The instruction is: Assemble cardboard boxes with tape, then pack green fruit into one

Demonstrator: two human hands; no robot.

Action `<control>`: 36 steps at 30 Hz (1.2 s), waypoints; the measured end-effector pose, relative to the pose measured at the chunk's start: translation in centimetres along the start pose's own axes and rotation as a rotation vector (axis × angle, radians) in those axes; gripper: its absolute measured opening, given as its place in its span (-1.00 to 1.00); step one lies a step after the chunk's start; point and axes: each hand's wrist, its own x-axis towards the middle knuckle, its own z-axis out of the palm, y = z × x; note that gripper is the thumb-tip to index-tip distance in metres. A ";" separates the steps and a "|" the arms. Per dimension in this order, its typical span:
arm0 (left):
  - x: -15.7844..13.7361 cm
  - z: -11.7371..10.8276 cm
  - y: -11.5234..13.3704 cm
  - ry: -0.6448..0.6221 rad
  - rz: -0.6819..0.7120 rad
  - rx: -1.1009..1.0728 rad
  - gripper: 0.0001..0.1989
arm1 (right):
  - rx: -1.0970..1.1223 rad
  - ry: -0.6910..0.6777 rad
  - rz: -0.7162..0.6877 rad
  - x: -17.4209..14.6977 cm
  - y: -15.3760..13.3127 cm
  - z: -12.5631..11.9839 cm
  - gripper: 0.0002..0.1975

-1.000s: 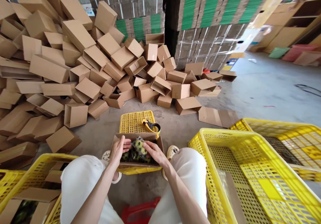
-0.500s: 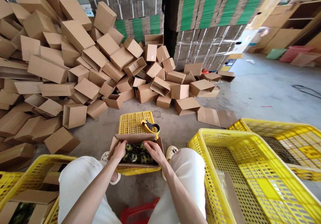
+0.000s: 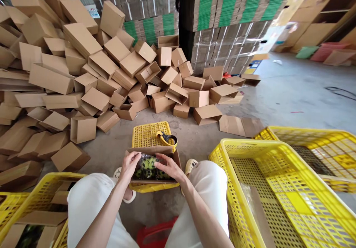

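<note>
A small open cardboard box (image 3: 148,150) sits on an upturned yellow crate (image 3: 148,131) between my knees. Inside it lie dark and bright green pieces, perhaps produce, under a clear plastic bag (image 3: 147,166); their exact kind is hard to make out. My left hand (image 3: 130,167) pinches the bag's film at the box's left side. At the right, my right hand (image 3: 170,166) has its fingers stretched over the film, touching it. Behind the box, a yellow and black tape dispenser (image 3: 167,138) rests on the crate.
Empty cardboard boxes (image 3: 100,68) form a large heap ahead and left. Large yellow crates (image 3: 250,159) stand on the right, and another crate (image 3: 41,185) with filled boxes is at left. Strapped cardboard stacks (image 3: 222,40) rise behind. Something red (image 3: 155,233) lies below me.
Both hands have risen slightly from the box's inner sides, and the film is drawn up. My right hand has moved left over the contents, where more bright green now shows.
</note>
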 end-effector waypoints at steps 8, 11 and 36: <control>-3.6 1.8 4.2 -0.124 -0.307 -0.575 -0.30 | 0.047 0.061 0.009 -0.3 -1.4 0.2 -0.38; -4.2 2.1 4.2 -0.159 -0.336 -0.594 -0.32 | -0.047 0.172 -0.036 -0.1 -1.5 0.1 -0.38; -4.2 3.1 2.0 -0.202 -0.448 -0.646 -0.43 | -0.069 0.119 -0.087 -0.3 -1.8 0.2 -0.34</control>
